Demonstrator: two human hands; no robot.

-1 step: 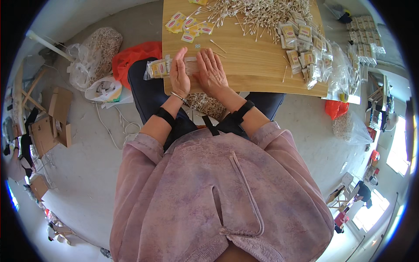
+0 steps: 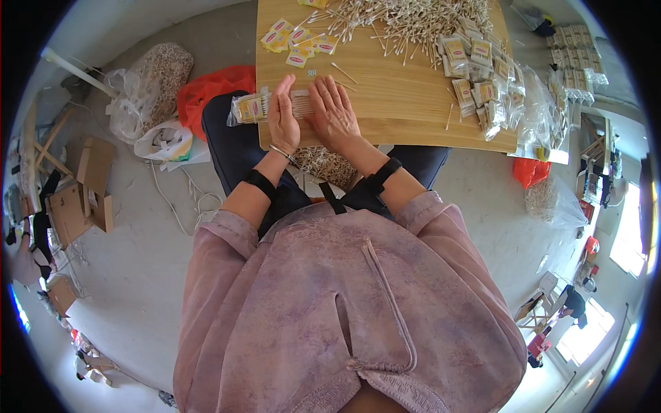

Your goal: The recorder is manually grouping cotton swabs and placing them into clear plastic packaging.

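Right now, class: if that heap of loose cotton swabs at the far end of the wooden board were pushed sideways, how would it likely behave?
The heap of cotton swabs would probably scatter rather than slide as one: the sticks lie loose and crisscrossed. Being thin and round, strays like the single swab on the wooden board may roll. They look very light.

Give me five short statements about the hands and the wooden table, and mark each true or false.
1. Both hands rest on a bundle of cotton swabs at the table's near edge. True.
2. The left hand lies flat, palm down. False: it stands on edge against the bundle.
3. A loose swab pile lies at the far side of the wooden table. True.
4. The filled small packets are stacked on the table's left. False: they lie on its right.
5. The right hand holds scissors. False: it presses open-fingered on the bundle.
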